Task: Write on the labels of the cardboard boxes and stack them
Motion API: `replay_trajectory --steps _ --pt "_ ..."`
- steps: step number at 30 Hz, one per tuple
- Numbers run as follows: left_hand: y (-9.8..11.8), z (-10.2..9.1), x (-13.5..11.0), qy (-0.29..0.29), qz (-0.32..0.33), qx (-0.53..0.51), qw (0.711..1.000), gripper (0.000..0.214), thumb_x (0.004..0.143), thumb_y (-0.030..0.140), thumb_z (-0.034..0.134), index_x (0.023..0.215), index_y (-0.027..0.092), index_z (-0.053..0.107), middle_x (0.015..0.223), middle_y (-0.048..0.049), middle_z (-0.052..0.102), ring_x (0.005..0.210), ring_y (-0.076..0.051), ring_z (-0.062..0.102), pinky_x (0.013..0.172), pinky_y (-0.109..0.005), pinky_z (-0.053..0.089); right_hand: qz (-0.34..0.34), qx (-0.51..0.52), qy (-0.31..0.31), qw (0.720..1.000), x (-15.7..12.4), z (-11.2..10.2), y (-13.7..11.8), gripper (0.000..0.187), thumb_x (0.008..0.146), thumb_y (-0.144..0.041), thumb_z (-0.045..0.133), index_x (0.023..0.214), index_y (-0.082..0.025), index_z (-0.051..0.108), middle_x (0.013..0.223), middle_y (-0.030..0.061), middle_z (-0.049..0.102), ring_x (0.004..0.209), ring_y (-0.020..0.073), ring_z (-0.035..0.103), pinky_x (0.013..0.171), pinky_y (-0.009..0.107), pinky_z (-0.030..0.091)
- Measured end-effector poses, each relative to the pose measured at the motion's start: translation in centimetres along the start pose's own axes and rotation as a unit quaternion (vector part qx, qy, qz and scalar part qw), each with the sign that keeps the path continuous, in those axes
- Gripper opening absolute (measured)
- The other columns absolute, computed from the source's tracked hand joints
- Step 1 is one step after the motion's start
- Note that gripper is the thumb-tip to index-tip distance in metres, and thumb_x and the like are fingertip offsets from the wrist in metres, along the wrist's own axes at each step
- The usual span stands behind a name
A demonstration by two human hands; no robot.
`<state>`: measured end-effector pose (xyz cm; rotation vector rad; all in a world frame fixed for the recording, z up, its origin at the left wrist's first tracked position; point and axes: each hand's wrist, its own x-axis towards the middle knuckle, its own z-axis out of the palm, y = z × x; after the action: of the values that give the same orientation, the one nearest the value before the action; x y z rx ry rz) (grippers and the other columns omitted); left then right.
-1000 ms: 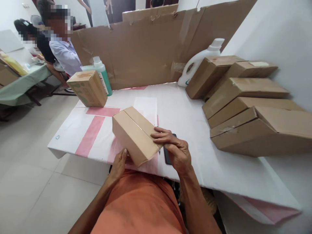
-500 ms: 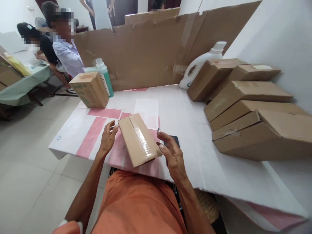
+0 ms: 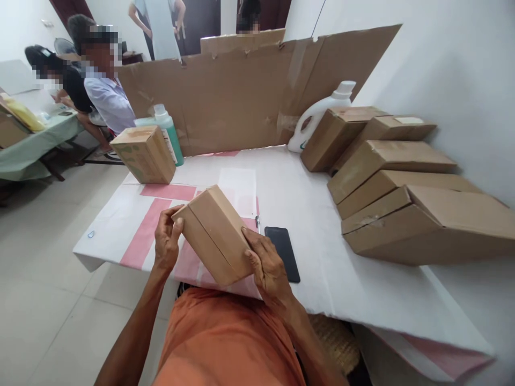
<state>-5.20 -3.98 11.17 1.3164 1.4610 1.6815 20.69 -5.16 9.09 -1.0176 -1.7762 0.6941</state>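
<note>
A small brown cardboard box [image 3: 215,236] is tilted between my two hands above the near edge of the table, a seam running along the face turned towards me. My left hand [image 3: 167,236] grips its left corner, thumb on the near face and fingers behind. On the right side, my right hand [image 3: 265,262] holds the box with fingers along its edge and thumb against the face. A black phone [image 3: 284,254] lies beside my right hand. Just behind that hand is a pen [image 3: 258,221], and a white sheet of paper [image 3: 238,190] lies beyond the box.
Several cardboard boxes [image 3: 386,214] lean in a row at the right, near a white jug [image 3: 317,118]. Another carton [image 3: 145,155] and a green bottle [image 3: 172,136] stand back left. A cardboard panel [image 3: 233,102] closes the table's far side. People sit beyond at left.
Both hands, apart from the box before, have closed on it. The box has been turned and tilted, so its taped face no longer shows. The phone is now more fully visible.
</note>
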Motion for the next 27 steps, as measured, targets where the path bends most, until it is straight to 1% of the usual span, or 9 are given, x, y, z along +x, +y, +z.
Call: replay_trajectory --steps 4,7,10,13,15,17,19,22,27 --pt "-1.6 -2.3 -3.1 0.083 -0.007 -0.036 0.996 0.044 0.089 0.057 0.066 0.113 0.021 0.063 0.123 -0.0095 0.068 0.116 -0.026 0.064 0.096 -0.035 0.052 -0.09 -0.044 -0.055 0.993 0.1 0.3 -0.2 0.048 0.108 -0.03 0.044 0.155 -0.031 0.05 0.145 0.0081 0.065 0.135 0.0283 0.058 0.115 0.054 0.047" --pt "-2.5 -5.9 -5.2 0.109 -0.09 -0.058 0.988 0.062 0.089 0.078 0.046 0.099 0.02 0.064 0.106 -0.0099 0.072 0.104 -0.028 0.068 0.087 -0.038 0.056 -0.131 -0.062 -0.107 0.984 -1.2 1.5 -1.2 0.051 0.105 -0.025 0.049 0.155 -0.034 0.05 0.148 0.0066 0.063 0.141 0.0299 0.053 0.116 0.057 0.045" --pt "-2.2 -9.3 -6.8 0.035 -0.219 -0.018 0.975 0.075 0.088 0.086 0.037 0.103 0.018 0.067 0.104 -0.0123 0.075 0.101 -0.03 0.071 0.084 -0.042 0.056 -0.161 -0.07 -0.117 0.977 -2.8 3.1 -1.9 0.053 0.102 -0.02 0.054 0.153 -0.033 0.053 0.15 0.0085 0.061 0.146 0.0321 0.047 0.117 0.06 0.045" --pt "-1.5 -10.7 -7.6 -0.066 -0.266 0.05 0.96 0.071 0.09 0.08 0.046 0.113 0.016 0.069 0.112 -0.0154 0.075 0.106 -0.032 0.071 0.093 -0.046 0.055 -0.121 -0.065 -0.062 0.989 -4.2 3.9 -1.3 0.062 0.099 -0.021 0.06 0.158 -0.034 0.044 0.157 0.0117 0.052 0.148 0.0344 0.044 0.118 0.062 0.044" --pt "-1.2 -10.5 -7.5 -0.059 -0.248 0.093 0.962 0.072 0.09 0.079 0.048 0.121 0.016 0.067 0.122 -0.0169 0.072 0.109 -0.032 0.07 0.097 -0.049 0.055 -0.052 -0.053 -0.007 0.997 -5.2 3.7 -0.6 0.071 0.096 -0.03 0.067 0.161 -0.033 0.038 0.159 0.0137 0.047 0.147 0.0371 0.044 0.118 0.065 0.042" --pt "-0.8 -9.8 -6.8 0.005 -0.202 0.158 0.967 0.073 0.09 0.078 0.049 0.13 0.018 0.062 0.133 -0.0175 0.067 0.115 -0.033 0.067 0.101 -0.052 0.053 0.056 -0.013 0.029 0.998 -6.2 3.3 0.2 0.076 0.093 -0.042 0.071 0.16 -0.029 0.036 0.158 0.0167 0.047 0.143 0.0385 0.048 0.115 0.065 0.044" --pt "-0.2 -8.7 -5.6 0.045 -0.13 0.232 0.963 0.069 0.094 0.074 0.048 0.136 0.02 0.059 0.142 -0.0172 0.061 0.126 -0.033 0.062 0.109 -0.054 0.048 0.198 0.063 0.015 0.978 -7.1 2.9 0.8 0.075 0.093 -0.053 0.068 0.156 -0.024 0.041 0.149 0.0198 0.055 0.132 0.0376 0.058 0.109 0.063 0.05" --pt "0.9 -6.2 -3.7 -0.024 0.0 0.331 0.943 0.06 0.098 0.064 0.05 0.139 0.022 0.058 0.144 -0.0158 0.058 0.136 -0.034 0.053 0.117 -0.057 0.039 0.354 0.206 -0.044 0.911 -7.9 3.2 1.1 0.073 0.092 -0.066 0.063 0.147 -0.021 0.05 0.135 0.0193 0.066 0.121 0.0351 0.067 0.104 0.058 0.054" --pt "0.9 -1.5 -1.4 -0.17 0.115 0.474 0.856 0.058 0.098 0.057 0.055 0.141 0.019 0.057 0.142 -0.0193 0.057 0.134 -0.039 0.05 0.114 -0.061 0.037 0.409 0.41 -0.044 0.814 -6.7 4.4 0.6 0.065 0.09 -0.075 0.059 0.123 -0.02 0.067 0.131 0.018 0.069 0.114 0.0317 0.069 0.087 0.046 0.059"
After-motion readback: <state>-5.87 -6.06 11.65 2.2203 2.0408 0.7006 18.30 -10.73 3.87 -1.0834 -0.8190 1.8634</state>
